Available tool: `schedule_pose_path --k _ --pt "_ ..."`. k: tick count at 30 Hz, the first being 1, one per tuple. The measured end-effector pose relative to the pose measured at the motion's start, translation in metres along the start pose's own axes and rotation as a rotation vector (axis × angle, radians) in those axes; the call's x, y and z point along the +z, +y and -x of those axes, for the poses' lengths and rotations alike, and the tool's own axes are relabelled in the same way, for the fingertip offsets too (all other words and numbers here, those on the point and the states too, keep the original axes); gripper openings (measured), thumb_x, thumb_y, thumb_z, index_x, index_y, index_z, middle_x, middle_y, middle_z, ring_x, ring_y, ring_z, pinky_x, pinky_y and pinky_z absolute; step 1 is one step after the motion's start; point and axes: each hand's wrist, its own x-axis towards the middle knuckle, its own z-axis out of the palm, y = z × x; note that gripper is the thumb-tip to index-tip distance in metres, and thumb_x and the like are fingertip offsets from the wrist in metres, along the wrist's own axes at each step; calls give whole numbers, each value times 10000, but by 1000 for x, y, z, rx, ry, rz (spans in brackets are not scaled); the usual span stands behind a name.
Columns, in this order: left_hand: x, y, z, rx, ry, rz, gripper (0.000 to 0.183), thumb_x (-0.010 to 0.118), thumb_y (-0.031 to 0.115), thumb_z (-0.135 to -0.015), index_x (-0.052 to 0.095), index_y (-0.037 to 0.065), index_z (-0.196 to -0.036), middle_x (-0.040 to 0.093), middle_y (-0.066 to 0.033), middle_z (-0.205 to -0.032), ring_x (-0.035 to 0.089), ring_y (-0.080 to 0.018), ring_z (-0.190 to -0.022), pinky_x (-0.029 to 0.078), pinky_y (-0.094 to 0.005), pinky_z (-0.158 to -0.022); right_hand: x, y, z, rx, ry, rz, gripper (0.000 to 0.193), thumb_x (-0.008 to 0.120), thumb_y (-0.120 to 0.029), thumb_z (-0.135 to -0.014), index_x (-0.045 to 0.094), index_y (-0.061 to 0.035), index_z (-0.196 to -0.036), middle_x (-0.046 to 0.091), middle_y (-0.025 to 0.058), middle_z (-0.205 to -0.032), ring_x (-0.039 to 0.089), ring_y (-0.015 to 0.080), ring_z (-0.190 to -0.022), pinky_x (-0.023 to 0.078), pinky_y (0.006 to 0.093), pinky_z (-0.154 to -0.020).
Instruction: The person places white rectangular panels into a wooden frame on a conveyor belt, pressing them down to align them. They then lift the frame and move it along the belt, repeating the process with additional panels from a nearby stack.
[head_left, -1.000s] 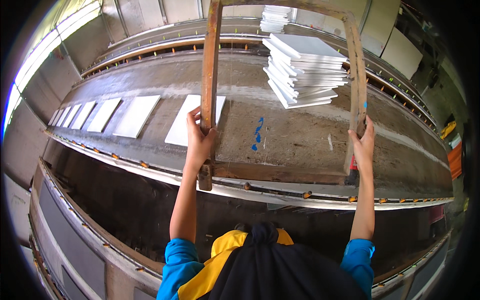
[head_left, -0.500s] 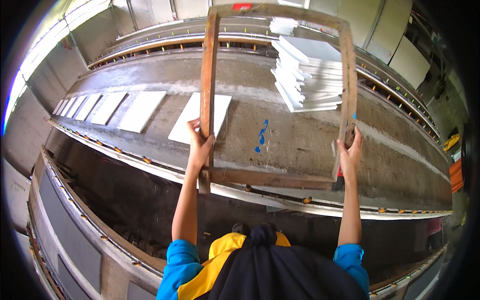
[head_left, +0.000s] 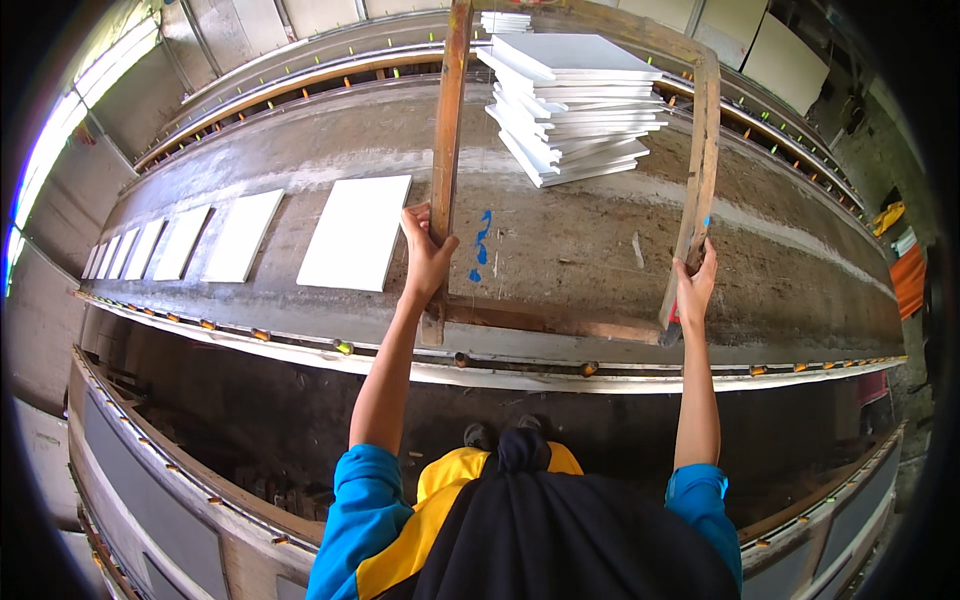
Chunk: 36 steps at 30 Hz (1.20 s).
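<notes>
My left hand (head_left: pixel 428 255) grips the left bar of a large wooden frame (head_left: pixel 697 180), its fingers wrapped round the wood. On the opposite bar, near the lower corner, my right hand (head_left: pixel 696 285) is closed too. The frame is tilted over a long table (head_left: pixel 570 240), whose surface shows through the opening. Just left of my left hand lies a flat white sheet (head_left: pixel 355 235). A stack of white sheets (head_left: pixel 580 110) with uneven edges shows within the frame's outline, towards the far side. Blue smears (head_left: pixel 481 245) mark the tabletop beside the left bar.
A row of white sheets (head_left: pixel 243 237) recedes leftward along the table. Small pegs (head_left: pixel 590 369) line its near rail. Behind me runs another long table with dark grey panels (head_left: pixel 158 480). Far back lies a smaller white stack (head_left: pixel 506 22).
Both hands have carried the frame rightward along the table. Its left bar, which overlapped the nearest white sheet, now stands to the right of it. My view has shifted right as well.
</notes>
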Motion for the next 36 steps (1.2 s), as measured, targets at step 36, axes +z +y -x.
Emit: schedule_pose_path --k 36 --pt "461 18 -31 -48 -460 -65 531 597 21 -665 283 26 -1093 335 -187 -963 352 -313 -901 334 -402 -814 -230 291 -153 364 40 565 613 612 -129 -735 333 -14 -1268 457 220 -1158 413 353 -1097 256 433 -987"
